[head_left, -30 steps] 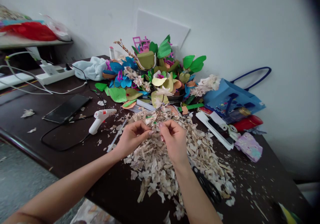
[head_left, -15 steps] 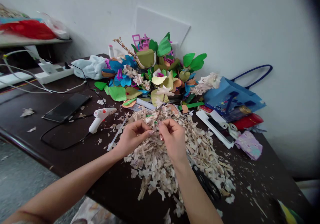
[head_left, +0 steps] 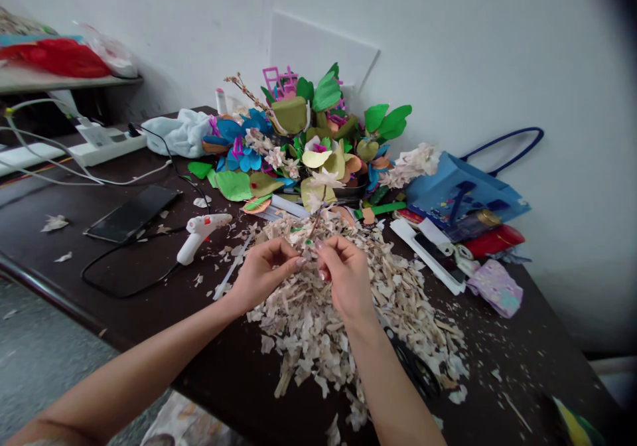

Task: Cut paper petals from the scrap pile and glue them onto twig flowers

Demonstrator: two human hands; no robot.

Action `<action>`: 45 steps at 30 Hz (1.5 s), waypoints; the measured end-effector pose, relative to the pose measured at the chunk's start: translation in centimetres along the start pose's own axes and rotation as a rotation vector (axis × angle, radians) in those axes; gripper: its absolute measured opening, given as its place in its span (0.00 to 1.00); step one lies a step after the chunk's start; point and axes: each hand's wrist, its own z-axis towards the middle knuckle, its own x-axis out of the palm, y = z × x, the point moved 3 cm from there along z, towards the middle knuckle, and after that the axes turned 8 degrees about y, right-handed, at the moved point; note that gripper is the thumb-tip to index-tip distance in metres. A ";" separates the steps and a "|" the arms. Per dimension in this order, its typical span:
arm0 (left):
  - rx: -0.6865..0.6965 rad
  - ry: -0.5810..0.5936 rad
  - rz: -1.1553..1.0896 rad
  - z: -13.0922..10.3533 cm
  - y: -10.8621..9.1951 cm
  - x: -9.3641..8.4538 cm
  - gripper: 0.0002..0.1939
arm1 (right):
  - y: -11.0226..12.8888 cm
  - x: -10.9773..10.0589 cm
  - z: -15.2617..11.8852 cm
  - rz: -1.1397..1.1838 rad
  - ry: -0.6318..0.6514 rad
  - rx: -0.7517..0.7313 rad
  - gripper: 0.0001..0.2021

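Note:
My left hand (head_left: 266, 270) is closed in a pinch, thumb against fingers, over a heap of pale dried petal scraps (head_left: 308, 340). From its fingertips a thin brown stem (head_left: 314, 223) slants up and away, topped by a pale flower (head_left: 326, 179). A small green spot (head_left: 308, 242) shows along the stem's line, between my hands. My right hand (head_left: 346, 273) also pinches, its fingertips close beside the stem. Whatever lies between the right fingertips is too small to make out.
A white glue gun (head_left: 199, 233) with a black cord lies left, near a dark phone (head_left: 134, 214). Black scissors (head_left: 413, 366) lie partly under my right forearm. Behind the heap stands a colourful flower arrangement (head_left: 293, 117); a blue bag (head_left: 462, 187) is at right.
My right fingers have shifted very slightly. The flower and its stem have moved a touch to the left. My left hand stays nearly still.

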 end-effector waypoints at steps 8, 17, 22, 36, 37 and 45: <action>-0.003 0.005 0.035 -0.1 0.1 0.1 0.11 | 0.1 0.0 -0.1 0.005 -0.010 0.025 0.14; -0.004 0.006 0.053 -0.2 0.2 0.1 0.11 | 0.1 0.4 -0.1 0.059 0.010 0.018 0.13; -0.015 0.000 0.034 -0.2 0.1 0.2 0.11 | 0.1 0.5 -0.2 0.070 0.023 0.002 0.12; 0.000 -0.013 -0.004 -0.1 0.0 0.1 0.11 | 0.2 1.0 -0.3 0.128 0.066 0.032 0.10; -0.004 -0.018 -0.004 -0.1 0.0 0.1 0.11 | 0.3 1.0 -0.3 0.126 0.069 0.034 0.11; 0.008 -0.033 -0.006 -0.1 0.0 0.0 0.11 | 0.2 0.7 -0.1 0.079 0.021 0.017 0.14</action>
